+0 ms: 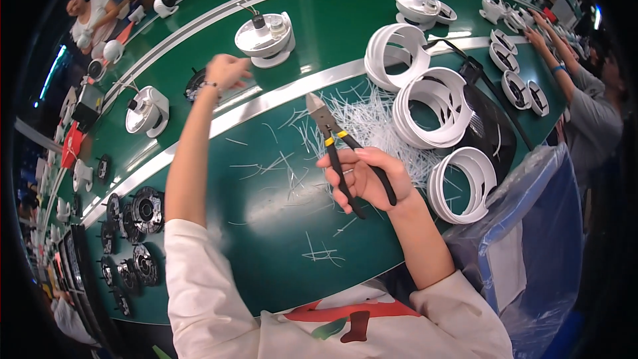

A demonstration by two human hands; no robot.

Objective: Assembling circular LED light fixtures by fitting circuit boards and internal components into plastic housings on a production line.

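Observation:
My right hand (pixel 369 176) holds a pair of side cutters (pixel 324 119) with black, yellow-banded handles. Its handles are spread and its jaws point up and away, over the near bench. Stretched far forward, my left hand (pixel 229 72) is slightly blurred, its fingers apart and nothing visible in them. It is close to a white round housing (pixel 264 38) with a black part and upright wires on top; a gap shows between them. A dark round part (pixel 195 84) lies just left of that wrist, partly hidden by it.
Thin white plastic strips (pixel 379 126) lie heaped mid-bench. White rings (pixel 430 108) stand at the right, beside a plastic-lined blue bin (pixel 531 226). Black round parts (pixel 147 209) sit at the left. A metal rail (pixel 279 86) crosses the bench; a co-worker's arms (pixel 555 53) reach in from the right.

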